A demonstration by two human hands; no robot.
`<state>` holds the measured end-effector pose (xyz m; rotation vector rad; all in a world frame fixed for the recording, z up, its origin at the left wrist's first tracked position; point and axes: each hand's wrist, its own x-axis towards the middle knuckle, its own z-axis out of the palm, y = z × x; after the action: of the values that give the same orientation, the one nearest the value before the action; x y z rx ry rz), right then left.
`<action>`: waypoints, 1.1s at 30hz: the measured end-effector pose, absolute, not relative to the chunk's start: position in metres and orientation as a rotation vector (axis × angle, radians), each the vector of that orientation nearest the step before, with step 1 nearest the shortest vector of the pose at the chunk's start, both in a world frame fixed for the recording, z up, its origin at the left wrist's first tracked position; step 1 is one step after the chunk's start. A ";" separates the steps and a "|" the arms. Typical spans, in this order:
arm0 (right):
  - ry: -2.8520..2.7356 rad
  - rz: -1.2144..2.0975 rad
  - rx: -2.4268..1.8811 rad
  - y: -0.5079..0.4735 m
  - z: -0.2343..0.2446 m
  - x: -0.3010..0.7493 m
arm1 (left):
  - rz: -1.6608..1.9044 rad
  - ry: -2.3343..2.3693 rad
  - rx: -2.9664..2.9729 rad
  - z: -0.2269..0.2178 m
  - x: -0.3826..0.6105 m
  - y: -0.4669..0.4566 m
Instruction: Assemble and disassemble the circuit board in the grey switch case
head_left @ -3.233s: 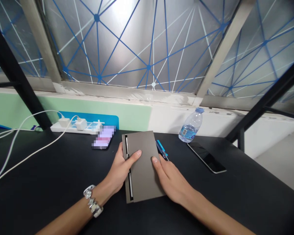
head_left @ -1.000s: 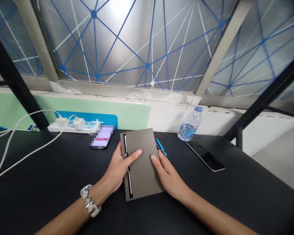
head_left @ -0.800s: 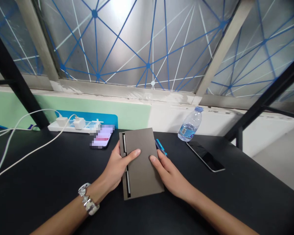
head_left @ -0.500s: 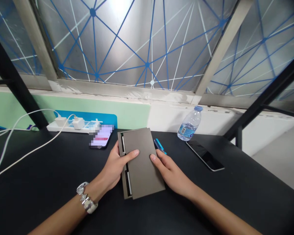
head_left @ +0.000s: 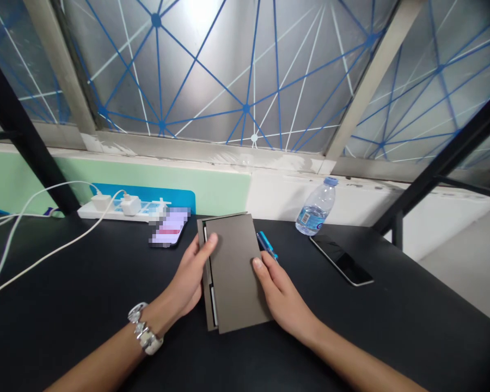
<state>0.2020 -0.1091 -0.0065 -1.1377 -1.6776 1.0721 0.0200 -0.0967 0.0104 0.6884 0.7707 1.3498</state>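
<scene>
A grey-brown notebook (head_left: 234, 272) with a slotted spine lies on the black table (head_left: 85, 305), its cover raised slightly off the pages. My left hand (head_left: 190, 277) grips the spine edge, thumb on top of the cover and fingers under the side. My right hand (head_left: 280, 296) holds the notebook's right edge, thumb on the cover. A blue pen (head_left: 266, 245) lies just right of the notebook, close to my right fingers.
A phone with a lit screen (head_left: 169, 231) lies left of the notebook, a dark phone (head_left: 341, 260) to the right, a water bottle (head_left: 316, 209) behind it. A white power strip (head_left: 118, 209) with chargers and white cables (head_left: 36, 253) runs along the back left.
My left thumb slid from the middle of the cover to the spine edge. The cover has lifted a little and the notebook shifted slightly on the table.
</scene>
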 end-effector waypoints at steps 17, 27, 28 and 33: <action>-1.570 0.938 -1.235 -0.105 -0.013 0.205 | 1.424 0.774 0.559 0.008 0.016 -0.092; -1.675 0.882 -1.224 -0.103 -0.010 0.199 | 1.404 0.790 0.572 0.006 0.025 -0.095; -1.683 0.871 -1.222 -0.103 -0.010 0.199 | 1.409 0.790 0.570 0.007 0.025 -0.095; -1.694 0.933 -1.157 -0.102 -0.008 0.199 | 1.426 0.797 0.595 0.005 0.025 -0.095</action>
<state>0.1990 -0.1020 -0.0082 -1.1567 -1.6944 0.9332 0.0248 -0.0953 0.0052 0.5950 0.7965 1.4260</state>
